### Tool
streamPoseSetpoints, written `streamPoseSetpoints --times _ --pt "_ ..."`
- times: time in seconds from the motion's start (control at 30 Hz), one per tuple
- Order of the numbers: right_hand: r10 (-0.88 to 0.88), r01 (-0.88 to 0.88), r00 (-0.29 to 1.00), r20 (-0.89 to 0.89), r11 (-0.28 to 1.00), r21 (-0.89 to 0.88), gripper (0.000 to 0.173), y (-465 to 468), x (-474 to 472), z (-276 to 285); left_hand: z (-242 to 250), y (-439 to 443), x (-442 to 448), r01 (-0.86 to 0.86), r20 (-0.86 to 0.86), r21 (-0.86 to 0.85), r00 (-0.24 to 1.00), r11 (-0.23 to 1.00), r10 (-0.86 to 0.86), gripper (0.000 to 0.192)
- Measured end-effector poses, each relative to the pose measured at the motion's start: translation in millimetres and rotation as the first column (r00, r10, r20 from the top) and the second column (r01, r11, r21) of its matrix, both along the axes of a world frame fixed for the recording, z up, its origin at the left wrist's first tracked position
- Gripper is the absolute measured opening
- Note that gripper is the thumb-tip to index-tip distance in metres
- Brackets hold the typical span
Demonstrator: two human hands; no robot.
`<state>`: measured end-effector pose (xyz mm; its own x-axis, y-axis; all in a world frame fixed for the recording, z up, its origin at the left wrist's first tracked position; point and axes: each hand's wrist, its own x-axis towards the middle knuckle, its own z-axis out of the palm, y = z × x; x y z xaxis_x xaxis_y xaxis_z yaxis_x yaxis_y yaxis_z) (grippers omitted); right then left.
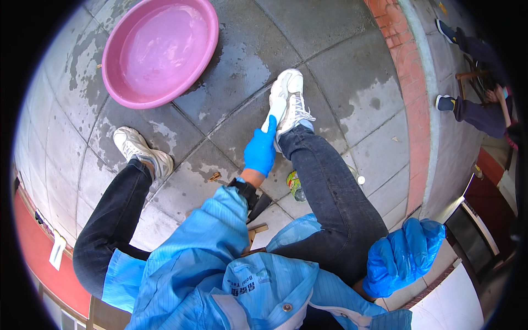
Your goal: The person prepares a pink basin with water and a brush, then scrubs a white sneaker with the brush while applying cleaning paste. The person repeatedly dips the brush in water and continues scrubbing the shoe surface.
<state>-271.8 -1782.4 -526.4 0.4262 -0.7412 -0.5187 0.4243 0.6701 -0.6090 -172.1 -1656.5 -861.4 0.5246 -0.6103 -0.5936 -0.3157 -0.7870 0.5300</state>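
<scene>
My left hand [260, 152], in a tight blue glove, grips a white flat-handled tool [276, 110]. The index finger lies along the tool, which is against the side of the white lace-up sneaker [296, 97] on my right foot. What is under the tool's head is hidden. Off to the right, beside my bent right knee, my right hand [406, 258] is raised in a looser, shiny blue plastic glove. Its fingers look curled, and the palm is hidden. My other white sneaker [142, 150] rests on the paving at the left.
A large pink plastic basin [161, 53] stands on wet paving slabs [243, 70] ahead. Near my right leg lies a clear plastic bottle with a green label [295, 185]. A brown dry leaf [215, 176] is on the ground. Another person [482, 99] sits beyond the red brick strip [406, 70].
</scene>
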Motion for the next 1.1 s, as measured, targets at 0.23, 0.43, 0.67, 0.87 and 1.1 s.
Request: streamPoseSetpoints --times 0.23,0.43,0.67,0.87,1.1 --pt "0.109 -0.112 0.993 -0.036 0.988 -0.105 0.03 5 8 1 -9 -98 136 -0.03 0.326 -0.113 0.943 0.993 0.065 0.05" --pt "0.014 -0.015 0.999 -0.029 0.999 -0.041 0.027 14 26 8 38 -72 142 0.347 0.318 -0.093 0.899 0.933 -0.302 0.053" --pt "0.178 -0.178 0.984 -0.026 0.984 -0.022 0.026 14 35 11 20 -82 129 0.436 0.211 -0.037 0.883 0.899 -0.419 0.033" --pt "0.285 -0.288 0.957 -0.052 0.955 -0.068 0.029 7 24 8 29 -145 181 0.269 0.468 -0.147 0.867 0.952 -0.173 0.048" --pt "0.263 -0.264 0.964 -0.03 0.964 -0.023 0.029 4 2 5 8 -106 133 0.445 0.109 0.038 0.888 0.895 -0.446 0.052"
